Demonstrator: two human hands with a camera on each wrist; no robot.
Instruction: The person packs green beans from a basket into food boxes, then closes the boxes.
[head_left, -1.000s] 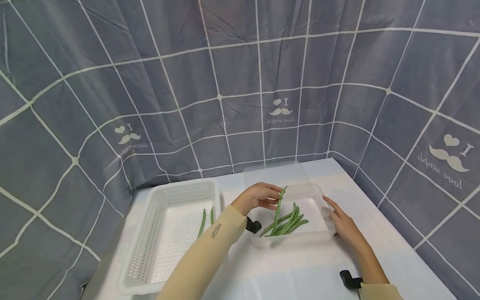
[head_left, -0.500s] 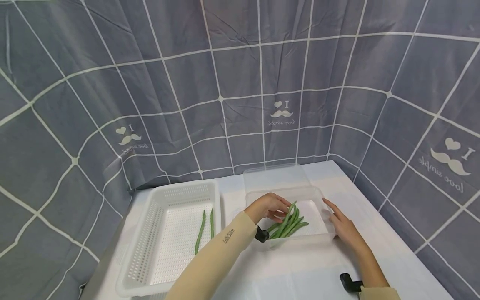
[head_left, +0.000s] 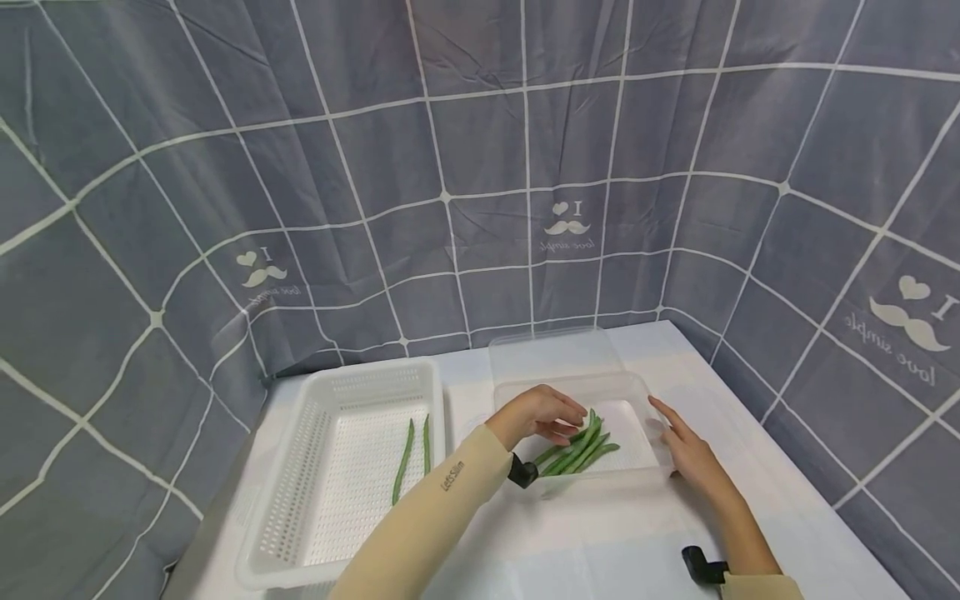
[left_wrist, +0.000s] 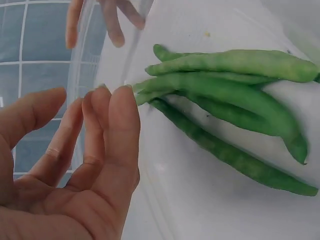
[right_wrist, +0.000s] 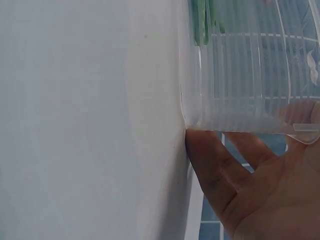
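Several green beans [head_left: 583, 454] lie bunched in a clear plastic container [head_left: 607, 383], overlapping one another. My left hand [head_left: 542, 413] hovers inside the container at the bunch's far end. In the left wrist view, its thumb stands apart from the loosely bent fingers [left_wrist: 123, 120], with nothing between them; the fingertips are right at the tips of the beans [left_wrist: 235, 100]. At the container's right side, my right hand [head_left: 692, 454] rests its extended fingers against the outer wall. The right wrist view shows those fingers [right_wrist: 205, 155] at the clear wall's lower edge.
A white perforated basket [head_left: 288, 492] stands on the left, holding two green beans [head_left: 403, 462]; my left forearm crosses over its right edge. Behind the container lies a clear lid [head_left: 555, 352]. A grey checked curtain [head_left: 480, 233] encloses the white table [head_left: 525, 550].
The left hand has lowered a green bean into the container, laid it on the bunch and let go. The right hand has stayed against the container's side.
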